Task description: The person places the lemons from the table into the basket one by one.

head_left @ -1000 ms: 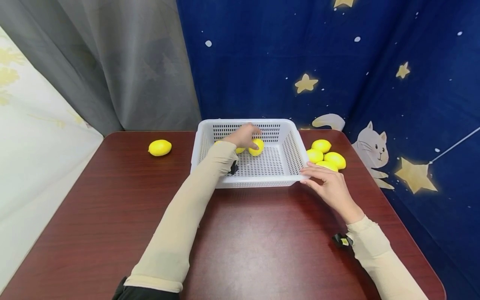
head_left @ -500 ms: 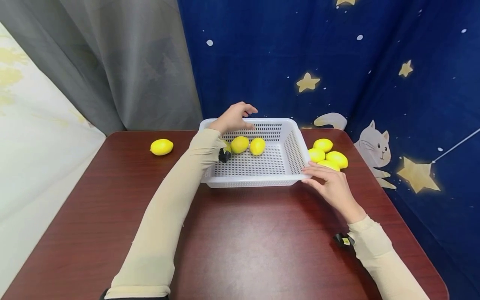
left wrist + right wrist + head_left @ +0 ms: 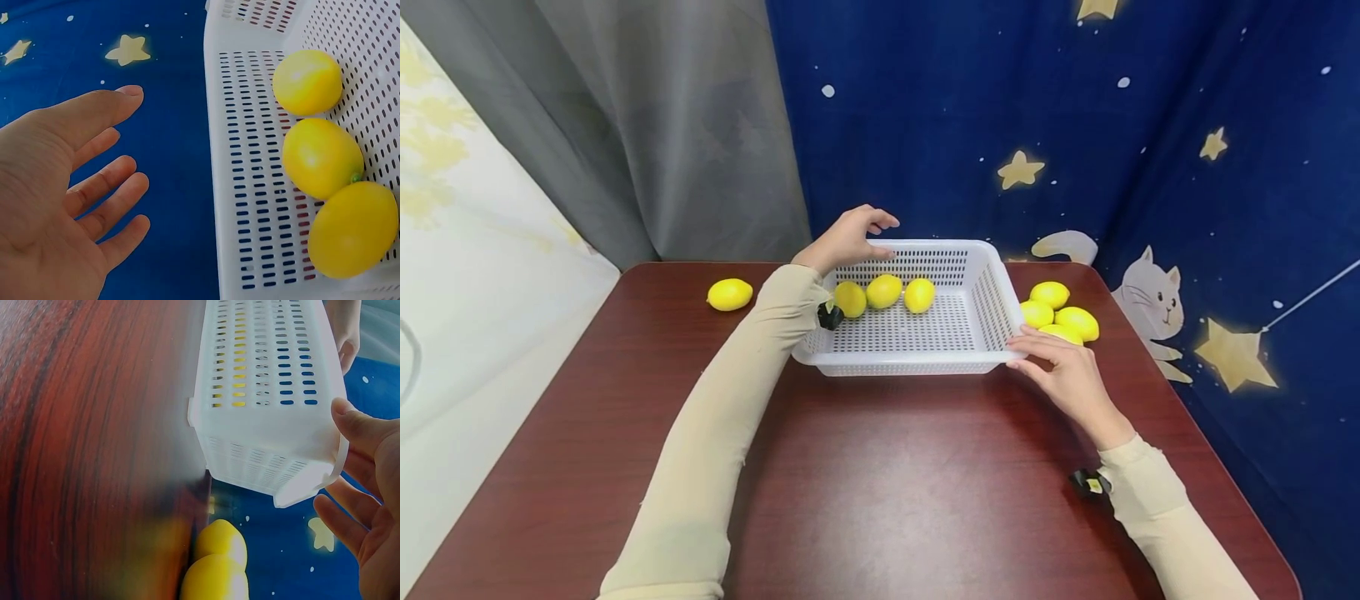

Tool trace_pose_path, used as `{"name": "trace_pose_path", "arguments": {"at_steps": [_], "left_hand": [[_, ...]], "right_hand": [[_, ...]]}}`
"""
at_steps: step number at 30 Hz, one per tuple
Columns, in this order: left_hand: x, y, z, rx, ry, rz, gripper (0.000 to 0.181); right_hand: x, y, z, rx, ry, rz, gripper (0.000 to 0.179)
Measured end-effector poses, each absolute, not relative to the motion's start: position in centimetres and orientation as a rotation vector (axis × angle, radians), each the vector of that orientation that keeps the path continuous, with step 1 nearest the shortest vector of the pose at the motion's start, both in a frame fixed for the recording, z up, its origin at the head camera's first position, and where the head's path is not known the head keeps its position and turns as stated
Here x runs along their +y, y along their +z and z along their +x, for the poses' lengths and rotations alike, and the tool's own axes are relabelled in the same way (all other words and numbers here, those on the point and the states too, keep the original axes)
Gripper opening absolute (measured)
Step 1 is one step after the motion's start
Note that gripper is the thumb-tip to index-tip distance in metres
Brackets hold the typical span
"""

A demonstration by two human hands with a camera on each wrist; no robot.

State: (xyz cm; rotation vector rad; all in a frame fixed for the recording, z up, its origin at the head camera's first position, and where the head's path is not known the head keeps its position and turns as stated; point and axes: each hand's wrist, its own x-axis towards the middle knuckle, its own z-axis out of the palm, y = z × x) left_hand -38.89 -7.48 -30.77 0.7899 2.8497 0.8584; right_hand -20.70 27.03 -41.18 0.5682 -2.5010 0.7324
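A white perforated plastic basket [image 3: 906,364] stands toward the back of the table with three lemons inside: one at the left [image 3: 850,299], one in the middle [image 3: 884,292] and one further right [image 3: 920,296]. My left hand [image 3: 848,237] is raised over the basket's back left corner, fingers relaxed and apart. Nothing is in its grasp, as the palm [image 3: 56,206] in the left wrist view confirms. At the front right corner my right hand [image 3: 1063,371] pinches the rim, with its thumb [image 3: 356,422] on the front side and its fingers round the corner.
Several lemons [image 3: 1049,295] lie in a cluster on the table just right of the basket. A single lemon [image 3: 730,294] lies at the back left. The brown table [image 3: 880,492] ends at the back against grey and blue curtains [image 3: 910,108].
My left hand has left the right-hand lemon in the basket, risen above it and drawn left, bringing all three lemons into sight. My right hand has stayed on the rim.
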Motion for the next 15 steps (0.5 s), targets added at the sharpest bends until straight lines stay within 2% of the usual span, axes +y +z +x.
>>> {"name": "trace_pose_path", "arguments": {"at_steps": [15], "left_hand": [[-12.6,-30.2,-37.9,2.893,0.872,0.722,0.056]], "right_hand": [[27.0,-41.1,-20.6,-2.502,0.742,0.559,0.04]]}}
